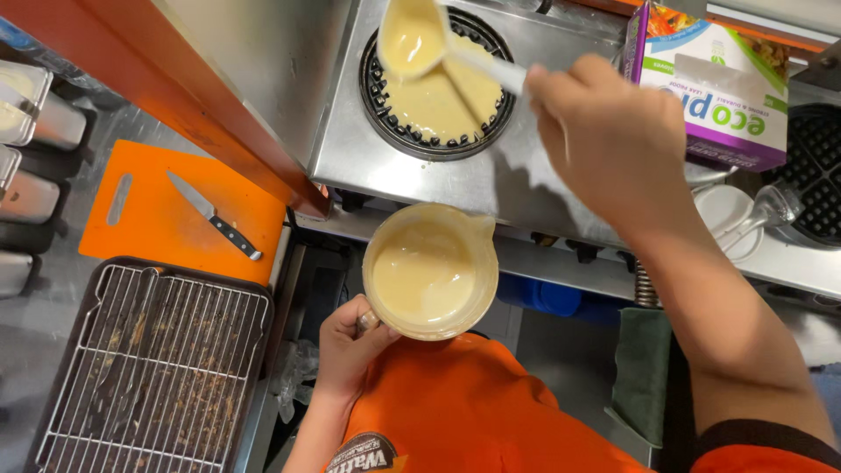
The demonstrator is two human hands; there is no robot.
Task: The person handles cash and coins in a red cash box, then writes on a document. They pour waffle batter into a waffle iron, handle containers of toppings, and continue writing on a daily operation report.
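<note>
Over the round waffle iron point(438, 83) near the steel counter's back edge, the right hand point(604, 140) grips a brimming, drippy ladle point(412, 39) by its handle, while the left hand point(350, 342) clasps the heavy, sloshing batter jug point(429, 271) by its side handle below the counter's front edge.

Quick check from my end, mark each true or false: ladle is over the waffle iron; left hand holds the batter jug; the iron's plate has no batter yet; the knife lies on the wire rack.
1. The ladle, in the right hand, is over the round waffle iron. True.
2. The left hand holds the batter jug. True.
3. The iron's plate has no batter yet. False: batter already covers much of it.
4. The knife lies on the wire rack. False: it lies on the orange cutting board.
</note>
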